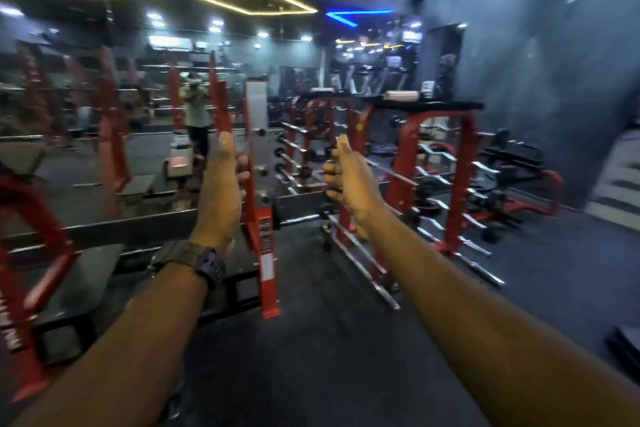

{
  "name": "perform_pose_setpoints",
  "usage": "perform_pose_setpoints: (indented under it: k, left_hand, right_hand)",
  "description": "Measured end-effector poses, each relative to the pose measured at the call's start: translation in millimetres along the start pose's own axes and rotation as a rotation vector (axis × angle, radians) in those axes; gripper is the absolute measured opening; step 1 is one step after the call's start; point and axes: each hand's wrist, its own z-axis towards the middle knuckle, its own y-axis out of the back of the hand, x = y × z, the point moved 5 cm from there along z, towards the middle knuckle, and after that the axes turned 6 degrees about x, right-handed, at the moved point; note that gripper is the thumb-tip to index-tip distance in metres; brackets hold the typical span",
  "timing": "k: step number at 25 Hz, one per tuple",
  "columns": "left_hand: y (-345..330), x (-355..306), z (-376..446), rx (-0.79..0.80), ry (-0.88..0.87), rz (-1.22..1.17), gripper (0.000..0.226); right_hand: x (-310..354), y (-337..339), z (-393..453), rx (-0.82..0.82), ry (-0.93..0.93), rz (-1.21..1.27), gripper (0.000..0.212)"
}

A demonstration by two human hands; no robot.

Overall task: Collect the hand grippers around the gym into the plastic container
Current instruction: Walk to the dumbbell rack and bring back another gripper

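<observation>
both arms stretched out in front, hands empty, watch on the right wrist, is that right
Not quite: the watch is on the left wrist, not the right. The head view shows both arms stretched forward, with the left hand and right hand empty.

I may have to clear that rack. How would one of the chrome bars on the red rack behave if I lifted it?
Judging by the chrome bars on the red rack, probably stiff, and heavy for their thickness. Polished metal may feel slippery. Being round, one would likely roll if set on the floor. Both the left hand and right hand are empty.
</observation>
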Motion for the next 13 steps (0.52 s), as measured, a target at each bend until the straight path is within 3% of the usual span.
perform_pose_setpoints:
  k: [2,4,6,8,13]
  left_hand:
    - [-54,-8,3,0.091,0.007,-0.038,0.074]
    - [-106,-21,5,0.189,0.007,-0.091,0.071]
    - [-148,-34,5,0.268,0.003,-0.114,0.079]
    - [-181,-42,2,0.331,0.0,-0.13,0.083]
    - [-214,-53,-1,0.408,-0.006,-0.142,0.086]
  right_hand:
    - [24,61,-14,-0.112,0.032,-0.053,0.049]
    - [52,119,-31,-0.252,0.056,-0.055,0.057]
    - [74,161,-53,-0.353,0.066,-0.074,0.053]
    - [87,192,-76,-0.427,0.056,-0.122,0.047]
    - [103,228,-108,-0.506,0.05,-0.181,0.072]
